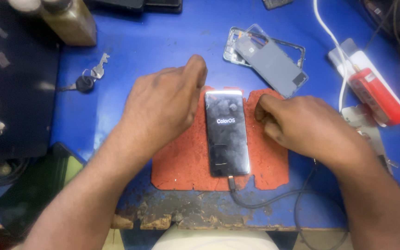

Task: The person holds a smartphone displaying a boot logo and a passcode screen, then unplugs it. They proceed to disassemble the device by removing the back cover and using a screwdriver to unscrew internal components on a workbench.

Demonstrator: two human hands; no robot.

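From the head view, a black smartphone (226, 133) lies face up on a worn red mat (177, 162) on the blue bench (163, 41), its screen lit with a start-up logo and a dark cable (274, 196) plugged into its near end. Its long axis runs away from the person, top end far. The left hand (163, 109) and right hand (302, 125) rest either side, each grip curled together, holding nothing. This looks like a power-on check; any further handling calls for a light touch.

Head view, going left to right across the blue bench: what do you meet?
Bunch of silver keys with black fob → left hand → black smartphone lying on the red mat → right hand → red-and-white handheld tool.
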